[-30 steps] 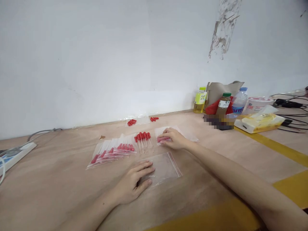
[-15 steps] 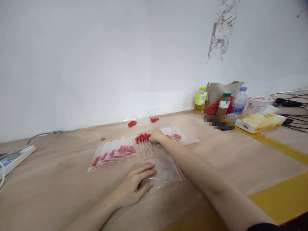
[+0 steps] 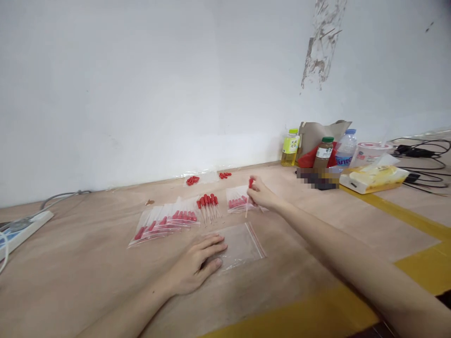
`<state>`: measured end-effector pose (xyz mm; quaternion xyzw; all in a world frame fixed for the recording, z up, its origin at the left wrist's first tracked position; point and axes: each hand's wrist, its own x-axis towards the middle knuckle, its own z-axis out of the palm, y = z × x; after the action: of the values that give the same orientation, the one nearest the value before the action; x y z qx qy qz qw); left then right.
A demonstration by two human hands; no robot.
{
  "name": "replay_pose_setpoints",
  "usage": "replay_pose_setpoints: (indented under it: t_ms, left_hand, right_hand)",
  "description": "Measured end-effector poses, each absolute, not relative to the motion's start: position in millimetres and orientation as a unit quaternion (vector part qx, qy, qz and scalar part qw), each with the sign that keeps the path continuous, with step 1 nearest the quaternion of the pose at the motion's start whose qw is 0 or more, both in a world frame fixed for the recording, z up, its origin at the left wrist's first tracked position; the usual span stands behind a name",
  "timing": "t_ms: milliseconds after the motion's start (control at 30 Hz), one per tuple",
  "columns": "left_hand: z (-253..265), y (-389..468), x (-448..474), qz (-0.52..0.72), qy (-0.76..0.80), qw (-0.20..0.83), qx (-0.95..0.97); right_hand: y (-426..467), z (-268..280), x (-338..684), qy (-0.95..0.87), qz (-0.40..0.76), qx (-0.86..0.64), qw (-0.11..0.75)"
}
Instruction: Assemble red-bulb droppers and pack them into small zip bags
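My right hand (image 3: pixel 262 192) pinches a dropper (image 3: pixel 251 183) by its red bulb, its thin stem pointing down above the table. Flat on the table, my left hand (image 3: pixel 197 265) rests with fingers spread over the left part of a clear zip bag (image 3: pixel 241 246) that looks empty. Just beyond it lies a row of loose droppers (image 3: pixel 209 202) with red bulbs and thin clear stems. To their left, several overlapping zip bags (image 3: pixel 165 220) hold red-bulbed pieces. Another bag (image 3: pixel 234 196) with red bulbs showing through lies behind the held dropper, partly hidden by my right hand.
Near the wall lie two small groups of red bulbs (image 3: pixel 192 180) on clear plastic. Bottles (image 3: pixel 290 148), a grey bag (image 3: pixel 310 131), a tub (image 3: pixel 369 155) and a tissue packet (image 3: pixel 375 178) stand at the right. A power strip (image 3: pixel 28 234) is at the left edge.
My right hand has moved right from the row of droppers and now holds one raised by its bulb. My left hand stays on the zip bag.
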<state>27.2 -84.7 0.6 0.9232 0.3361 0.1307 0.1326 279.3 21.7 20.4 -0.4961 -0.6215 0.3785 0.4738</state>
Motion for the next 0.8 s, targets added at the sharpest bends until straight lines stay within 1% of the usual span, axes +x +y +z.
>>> replay_pose_setpoints:
  t_ms: [100, 267, 633, 800]
  left_hand:
    - [2.8, -85.0, 28.1, 0.113, 0.339, 0.131, 0.925]
    - [2.1, -83.9, 28.5, 0.118, 0.330, 0.129, 0.928]
    - [1.7, -80.7, 28.8, 0.129, 0.320, 0.122, 0.931]
    - [0.3, -79.5, 28.6, 0.124, 0.322, 0.117, 0.931]
  right_hand:
    - [-13.4, 3.7, 313.5, -0.560, 0.405, -0.477, 0.543]
    - [-42.3, -18.0, 327.0, -0.479, 0.420, -0.475, 0.607]
    - [-46.7, -28.0, 310.7, -0.481, 0.447, -0.460, 0.598]
    - [-46.7, -27.3, 312.8, -0.480, 0.438, -0.471, 0.596]
